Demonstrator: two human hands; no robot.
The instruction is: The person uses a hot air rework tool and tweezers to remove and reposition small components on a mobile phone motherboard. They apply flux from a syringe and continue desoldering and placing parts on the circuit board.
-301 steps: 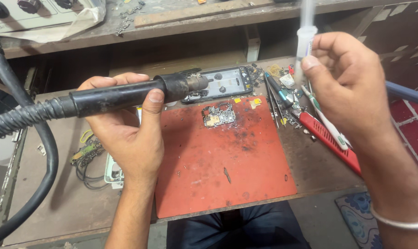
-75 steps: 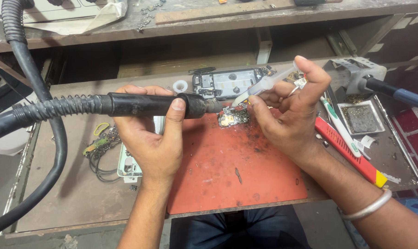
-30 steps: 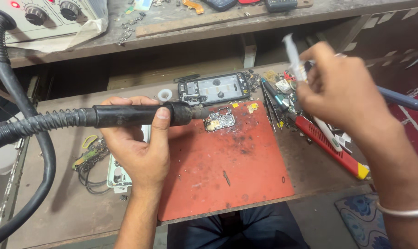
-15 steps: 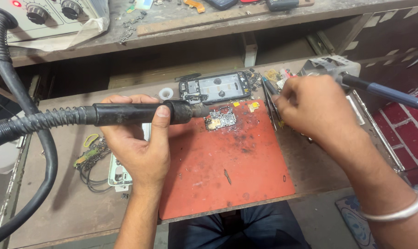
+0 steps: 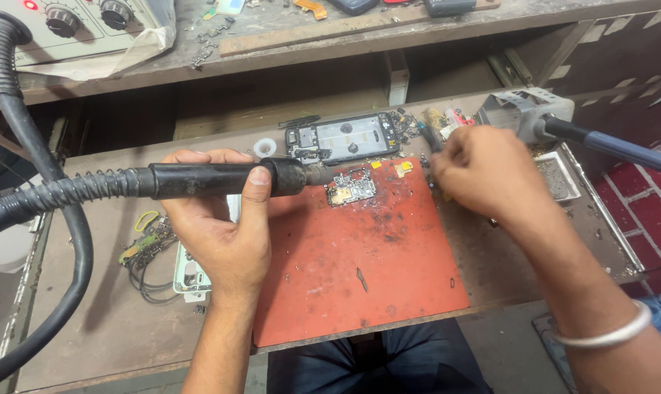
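Here left hand grips hot-air wand (lying crosswise, nozzle rightward); right hand unclear.

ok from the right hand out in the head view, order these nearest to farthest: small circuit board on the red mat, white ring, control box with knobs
Measured from the right hand:
1. Small circuit board, just to its left on the red mat.
2. White ring, further left, on the bench behind the hot-air handle.
3. Control box with knobs, far upper left on the shelf.

A red mat, an opened phone, a white ring and tangled wires are carried by the worn bench.
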